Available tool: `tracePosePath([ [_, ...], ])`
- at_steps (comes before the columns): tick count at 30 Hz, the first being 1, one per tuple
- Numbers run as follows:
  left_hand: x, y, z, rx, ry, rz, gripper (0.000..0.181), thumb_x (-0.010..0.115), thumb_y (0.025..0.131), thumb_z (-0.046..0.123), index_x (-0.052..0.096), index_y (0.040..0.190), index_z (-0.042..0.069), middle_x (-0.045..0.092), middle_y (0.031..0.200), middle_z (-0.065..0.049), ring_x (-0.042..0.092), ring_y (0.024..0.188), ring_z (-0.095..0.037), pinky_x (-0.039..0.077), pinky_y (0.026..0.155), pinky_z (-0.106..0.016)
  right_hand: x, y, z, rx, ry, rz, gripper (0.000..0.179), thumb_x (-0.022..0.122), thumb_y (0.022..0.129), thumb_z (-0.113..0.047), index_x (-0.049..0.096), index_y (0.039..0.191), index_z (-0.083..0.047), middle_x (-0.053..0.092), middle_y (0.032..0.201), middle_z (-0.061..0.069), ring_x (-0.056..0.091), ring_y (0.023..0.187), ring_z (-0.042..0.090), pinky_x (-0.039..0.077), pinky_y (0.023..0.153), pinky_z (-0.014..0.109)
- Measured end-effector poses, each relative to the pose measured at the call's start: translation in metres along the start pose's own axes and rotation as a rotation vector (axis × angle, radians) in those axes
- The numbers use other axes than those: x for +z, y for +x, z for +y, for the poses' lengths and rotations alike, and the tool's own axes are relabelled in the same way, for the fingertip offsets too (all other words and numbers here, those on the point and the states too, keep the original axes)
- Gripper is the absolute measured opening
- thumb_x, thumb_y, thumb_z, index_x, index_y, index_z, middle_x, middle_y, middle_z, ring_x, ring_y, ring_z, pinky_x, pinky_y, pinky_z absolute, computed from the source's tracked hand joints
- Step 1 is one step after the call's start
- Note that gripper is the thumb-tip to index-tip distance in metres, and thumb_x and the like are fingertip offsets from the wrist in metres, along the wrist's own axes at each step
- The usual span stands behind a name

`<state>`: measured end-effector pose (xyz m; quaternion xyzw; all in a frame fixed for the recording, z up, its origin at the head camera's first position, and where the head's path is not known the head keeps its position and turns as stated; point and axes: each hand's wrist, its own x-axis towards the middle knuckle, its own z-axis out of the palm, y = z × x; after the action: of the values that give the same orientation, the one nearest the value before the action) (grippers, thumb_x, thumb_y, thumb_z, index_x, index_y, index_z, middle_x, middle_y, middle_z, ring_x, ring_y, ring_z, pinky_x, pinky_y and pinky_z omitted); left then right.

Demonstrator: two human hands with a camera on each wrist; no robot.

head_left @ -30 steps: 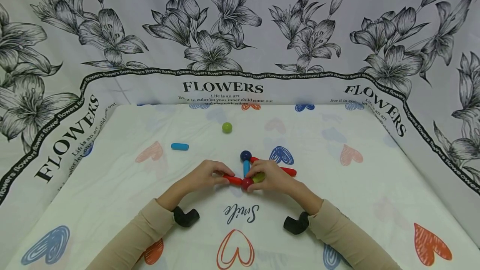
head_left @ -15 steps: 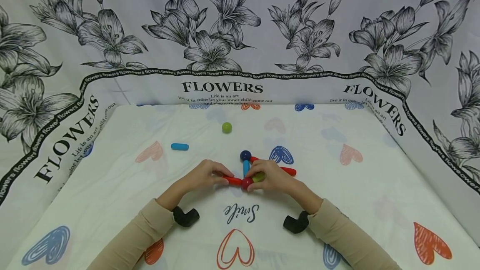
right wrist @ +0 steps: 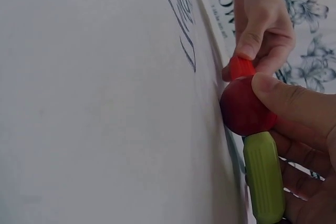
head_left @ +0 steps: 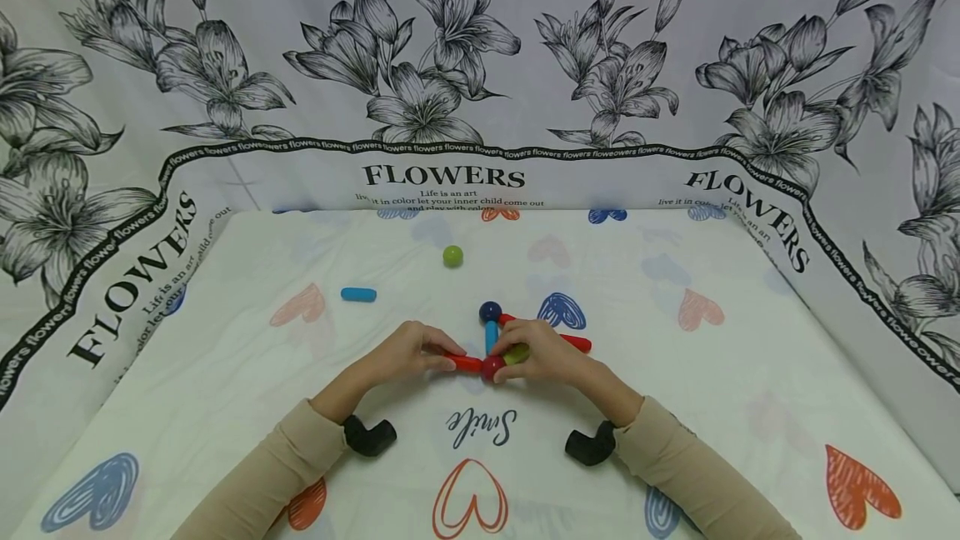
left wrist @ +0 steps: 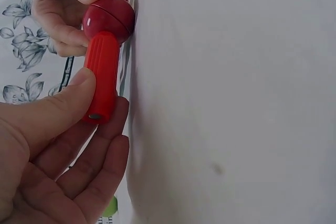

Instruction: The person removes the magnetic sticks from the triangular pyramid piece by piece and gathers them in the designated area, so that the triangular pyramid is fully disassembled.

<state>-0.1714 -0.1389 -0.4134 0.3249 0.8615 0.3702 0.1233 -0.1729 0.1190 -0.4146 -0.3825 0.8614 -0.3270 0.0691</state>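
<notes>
Red rod (head_left: 465, 365) touches the dark-red ball (head_left: 492, 368) near the middle of the counter (head_left: 225, 407); the left hand (head_left: 408, 354) pinches the rod between thumb and fingers, the right hand (head_left: 550, 354) grips the ball likewise, beside a green rod (right wrist: 264, 178).
</notes>
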Motion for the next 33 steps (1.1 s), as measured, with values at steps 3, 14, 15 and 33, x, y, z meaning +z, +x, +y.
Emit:
tracePosePath([
  [3,0.0,0.0,0.001,0.001,0.003,0.0,0.018,0.07,0.086,0.013,0.075,0.102,0.006,0.076,0.1,-0.009,0.065,0.089,-0.007,0.052,0.08,-0.017,0.001,0.0,0.001,-0.004,0.003,0.0,0.029,0.079,0.078,-0.027,0.075,0.102,-0.011,0.071,0.099,0.006,0.057,0.092,0.014,0.051,0.076,0.014],
  [14,-0.001,-0.004,0.003,-0.009,0.017,-0.001,0.018,0.071,0.086,0.013,0.075,0.101,0.004,0.076,0.099,-0.011,0.067,0.089,-0.012,0.053,0.08,-0.02,0.001,0.002,0.001,-0.03,0.014,-0.006,0.028,0.079,0.078,-0.026,0.075,0.102,-0.01,0.071,0.098,0.006,0.057,0.09,0.014,0.051,0.075,0.015],
  [15,-0.001,-0.005,0.003,-0.013,0.024,-0.001,0.018,0.071,0.086,0.013,0.075,0.101,0.005,0.076,0.099,-0.01,0.067,0.089,-0.012,0.053,0.08,-0.02,0.001,0.002,0.001,-0.031,0.01,-0.009,0.029,0.079,0.078,-0.026,0.075,0.102,-0.01,0.071,0.098,0.006,0.057,0.09,0.014,0.051,0.076,0.015],
  [33,-0.033,-0.025,-0.019,-0.047,0.048,0.083,0.019,0.071,0.085,0.009,0.074,0.103,0.006,0.075,0.103,-0.012,0.068,0.098,-0.027,0.058,0.089,-0.037,-0.003,-0.002,0.002,0.069,0.044,-0.028,0.03,0.079,0.079,-0.026,0.075,0.105,-0.012,0.071,0.105,0.006,0.057,0.1,0.017,0.05,0.078,0.013],
])
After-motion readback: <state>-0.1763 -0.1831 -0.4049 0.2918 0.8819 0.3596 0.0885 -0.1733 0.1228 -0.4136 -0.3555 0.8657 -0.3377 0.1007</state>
